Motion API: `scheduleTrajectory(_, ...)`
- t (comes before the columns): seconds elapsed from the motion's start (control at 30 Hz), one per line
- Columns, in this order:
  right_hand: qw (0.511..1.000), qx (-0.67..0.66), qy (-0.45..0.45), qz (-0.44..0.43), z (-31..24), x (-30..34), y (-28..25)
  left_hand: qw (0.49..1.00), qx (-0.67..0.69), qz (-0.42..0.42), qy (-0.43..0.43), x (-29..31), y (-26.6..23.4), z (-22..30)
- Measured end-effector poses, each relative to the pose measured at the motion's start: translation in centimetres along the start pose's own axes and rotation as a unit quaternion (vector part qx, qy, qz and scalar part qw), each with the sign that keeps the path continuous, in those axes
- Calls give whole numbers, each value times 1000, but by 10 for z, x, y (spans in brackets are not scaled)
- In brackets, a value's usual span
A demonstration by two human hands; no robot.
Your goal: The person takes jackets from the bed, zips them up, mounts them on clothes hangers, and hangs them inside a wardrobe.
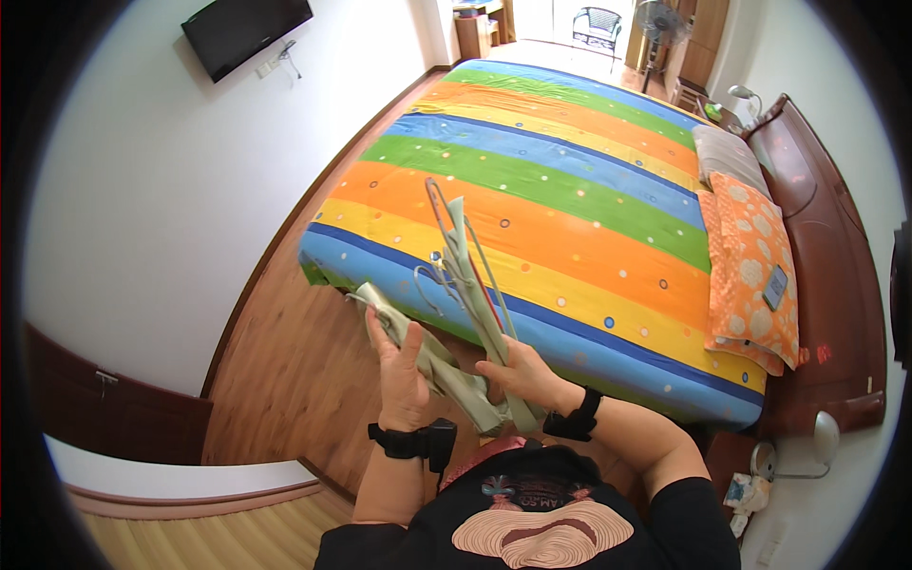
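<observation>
In front of my body, over the near edge of the bed, is a bundle of pale green cloth (pixel 463 261) with thin wire-like loops and a hook standing out from it. It looks like a garment on hangers, though its kind is unclear. My right hand (pixel 524 372) is closed round its lower part, and the bundle points up and away. A second length of the same pale green cloth (pixel 442 369) slants down to the left. Against that strip lies my left hand (pixel 404 375), fingers stretched out and thumb apart. Black bands circle both wrists.
A bed with a striped, colourful cover (pixel 532 218) fills the middle. Pillows (pixel 750 275), a phone-like device (pixel 775 287) and a dark wooden headboard (pixel 817 237) are at right. A nightstand (pixel 719 465) with a lamp (pixel 825 439) stands near right. Wood floor (pixel 304 351) runs along the left.
</observation>
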State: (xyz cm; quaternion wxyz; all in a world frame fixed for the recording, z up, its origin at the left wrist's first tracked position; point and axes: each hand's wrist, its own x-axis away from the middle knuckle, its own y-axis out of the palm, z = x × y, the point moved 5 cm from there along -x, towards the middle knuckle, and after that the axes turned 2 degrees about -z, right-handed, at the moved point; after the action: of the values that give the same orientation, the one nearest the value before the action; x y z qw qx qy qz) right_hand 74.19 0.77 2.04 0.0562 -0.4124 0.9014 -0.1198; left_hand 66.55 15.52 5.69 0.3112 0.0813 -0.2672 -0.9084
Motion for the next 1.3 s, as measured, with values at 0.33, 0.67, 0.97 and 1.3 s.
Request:
scheduleTrajectory(0.33,991,-50,5,-123,-34,-36,55,999,-38,-6,35,-4,-13,11)
scheduleTrajectory(0.67,994,-58,-35,-90,-33,-52,75,996,-36,66,-47,-30,-62,7)
scheduleTrajectory(0.97,996,-20,22,-81,-22,-52,80,963,-248,101,0,-32,-71,25)
scheduleTrajectory(1.3,997,-21,17,-71,-33,-50,128,961,-271,-32,47,-44,-85,45)
